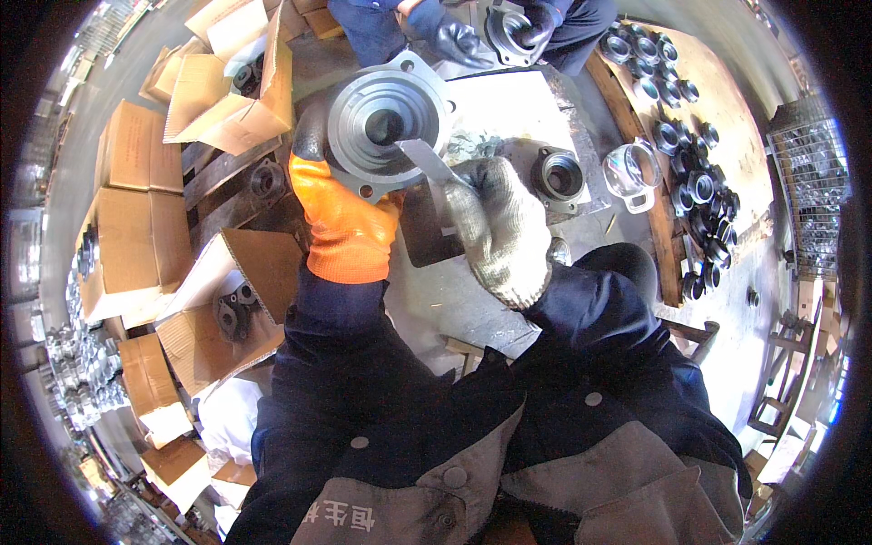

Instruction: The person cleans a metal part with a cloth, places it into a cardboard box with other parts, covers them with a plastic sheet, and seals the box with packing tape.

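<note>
My left hand, in an orange rubber glove, grips a grey metal flanged housing by its left side and underside. Its round stepped bore faces up toward me, with bolt holes at the flange corners. A white knitted glove covers my right hand, closed around a flat metal blade. The blade's tip reaches the housing's inner bore rim. Right of that hand, a second flanged housing rests on the work surface.
Opposite me, a co-worker's gloved hand is by another housing. Open cardboard boxes with metal parts stand at left. A clear plastic jug sits at right, near a board bearing many dark rings.
</note>
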The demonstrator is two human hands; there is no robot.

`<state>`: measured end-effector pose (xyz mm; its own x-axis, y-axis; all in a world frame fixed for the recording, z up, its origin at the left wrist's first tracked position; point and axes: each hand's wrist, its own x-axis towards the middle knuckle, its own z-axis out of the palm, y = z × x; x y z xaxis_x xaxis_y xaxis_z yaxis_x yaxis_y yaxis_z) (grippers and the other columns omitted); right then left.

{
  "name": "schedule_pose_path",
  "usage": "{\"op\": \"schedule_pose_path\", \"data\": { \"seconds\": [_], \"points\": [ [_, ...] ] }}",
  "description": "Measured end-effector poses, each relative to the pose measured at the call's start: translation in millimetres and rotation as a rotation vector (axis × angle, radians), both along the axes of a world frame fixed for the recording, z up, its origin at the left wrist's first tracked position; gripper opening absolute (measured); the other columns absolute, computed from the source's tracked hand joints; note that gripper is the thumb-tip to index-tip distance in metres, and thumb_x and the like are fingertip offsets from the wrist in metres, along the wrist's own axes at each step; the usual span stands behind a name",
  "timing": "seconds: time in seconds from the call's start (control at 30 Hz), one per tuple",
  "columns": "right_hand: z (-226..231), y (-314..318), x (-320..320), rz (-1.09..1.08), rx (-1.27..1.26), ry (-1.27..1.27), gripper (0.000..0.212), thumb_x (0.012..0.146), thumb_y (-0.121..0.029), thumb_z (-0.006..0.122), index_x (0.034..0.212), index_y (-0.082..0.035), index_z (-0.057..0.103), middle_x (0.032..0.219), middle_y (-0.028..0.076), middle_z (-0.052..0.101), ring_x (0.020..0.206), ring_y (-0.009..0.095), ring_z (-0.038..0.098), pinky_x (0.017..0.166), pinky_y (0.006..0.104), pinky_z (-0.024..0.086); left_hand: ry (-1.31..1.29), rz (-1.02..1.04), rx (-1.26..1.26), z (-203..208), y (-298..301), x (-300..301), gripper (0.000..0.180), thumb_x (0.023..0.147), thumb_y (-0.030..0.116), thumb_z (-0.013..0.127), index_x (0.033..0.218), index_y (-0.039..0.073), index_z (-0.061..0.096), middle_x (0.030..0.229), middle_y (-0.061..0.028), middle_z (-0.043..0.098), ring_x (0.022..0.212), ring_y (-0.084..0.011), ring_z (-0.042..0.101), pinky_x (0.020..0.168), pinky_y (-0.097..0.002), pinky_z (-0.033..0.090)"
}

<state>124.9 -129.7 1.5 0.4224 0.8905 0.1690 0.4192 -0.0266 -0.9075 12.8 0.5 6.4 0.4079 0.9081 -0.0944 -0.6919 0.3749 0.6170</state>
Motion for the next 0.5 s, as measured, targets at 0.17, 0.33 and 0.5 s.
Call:
{"op": "schedule_pose_path", "data": {
  "seconds": [0.17,0.33,0.5],
  "points": [
    [-0.8,1.1,5.6,-0.007,0.097,-0.024,0.018,0.099,-0.016,0.056,0.102,0.001,0.058,0.079,0.011,0.068,0.072,0.017,0.066,0.067,0.0301,0.052,0.012,0.002,0.003,-1.4,-0.4,0.6,0.035,0.095,0.036,0.046,0.099,0.007,0.065,0.096,-0.0071,0.070,0.084,-0.0185,0.067,0.076,-0.0352,0.057],
    [-1.1,0.6,2.4,-0.022,0.083,-0.096,0.017,0.094,-0.019,0.062,0.101,-0.004,0.060,0.082,0.015,0.067,0.076,0.030,0.066,0.068,0.0376,0.052,0.020,0.005,0.002,-1.0,-1.3,0.7,0.034,0.095,0.035,0.046,0.099,0.007,0.065,0.096,-0.0071,0.070,0.084,-0.0186,0.067,0.077,-0.0356,0.057],
    [-2.6,-1.4,9.2,-0.041,0.063,-0.033,0.018,0.099,-0.019,0.056,0.102,-0.001,0.059,0.080,0.009,0.067,0.070,0.016,0.063,0.067,0.0284,0.050,0.038,-0.001,0.007,-3.2,-1.1,-1.4,0.034,0.095,0.035,0.045,0.098,0.008,0.065,0.096,-0.0071,0.070,0.084,-0.0187,0.067,0.077,-0.0360,0.056]
  ]
}}
